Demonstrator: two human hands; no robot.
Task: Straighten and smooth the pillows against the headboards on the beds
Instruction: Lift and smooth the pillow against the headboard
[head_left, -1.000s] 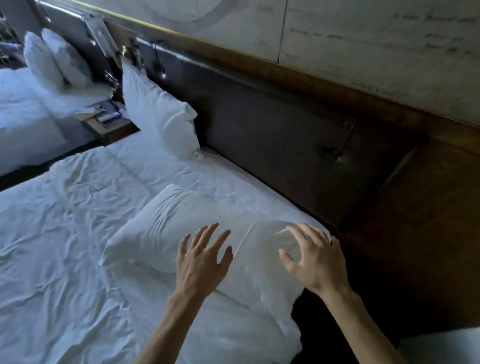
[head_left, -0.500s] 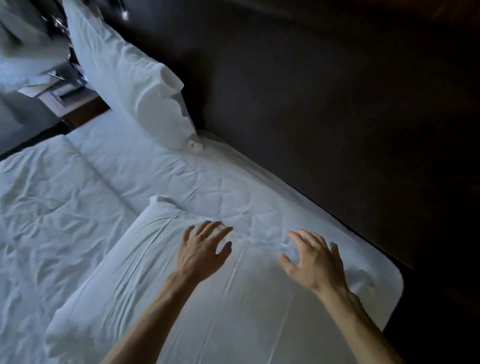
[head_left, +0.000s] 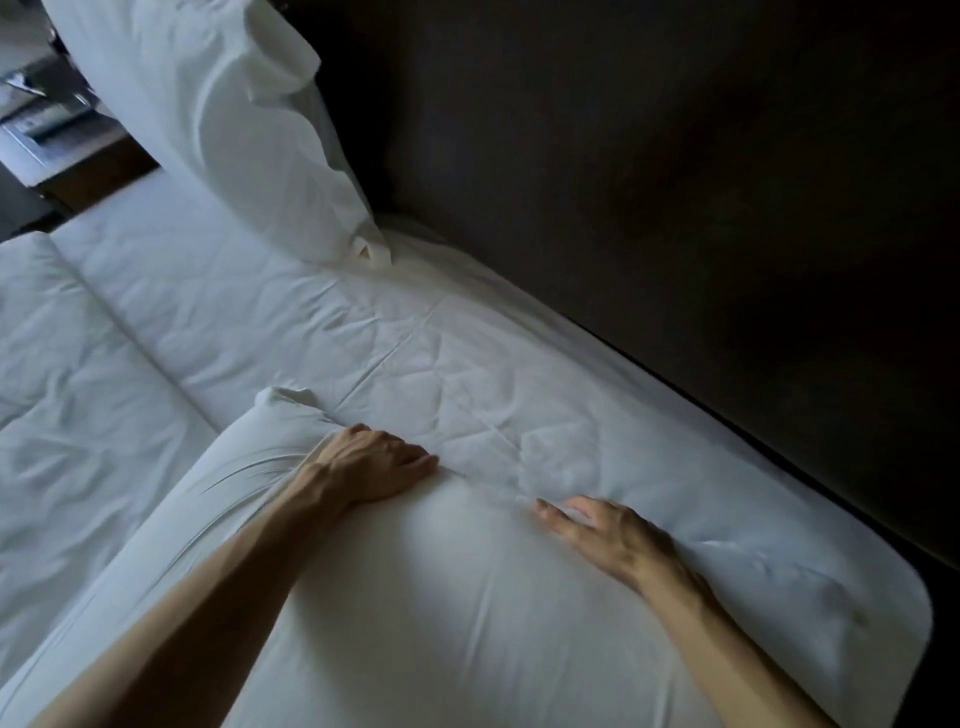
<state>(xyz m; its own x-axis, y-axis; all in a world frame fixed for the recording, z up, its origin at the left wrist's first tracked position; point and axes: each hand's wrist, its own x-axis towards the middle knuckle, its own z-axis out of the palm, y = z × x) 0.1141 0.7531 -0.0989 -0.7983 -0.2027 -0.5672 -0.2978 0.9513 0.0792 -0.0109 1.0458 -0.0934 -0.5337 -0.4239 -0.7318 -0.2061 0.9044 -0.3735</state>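
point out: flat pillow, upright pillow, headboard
flat pillow (head_left: 441, 597): head view, middle of its top face, between the forearms.
upright pillow (head_left: 249, 135): head view, centre of its front face.
headboard (head_left: 675, 182): head view, bare dark panel right of the upright pillow.

Two pillows, two hands, one headboard, one bed

Two white pillows: a near pillow (head_left: 457, 613) lying flat, a far pillow (head_left: 228, 119) propped at far left. Two bare hands, the left hand (head_left: 371, 465) and the right hand (head_left: 605, 540). One dark headboard (head_left: 675, 197), one sheeted bed (head_left: 311, 332), one bedside table (head_left: 57, 150) at far left.
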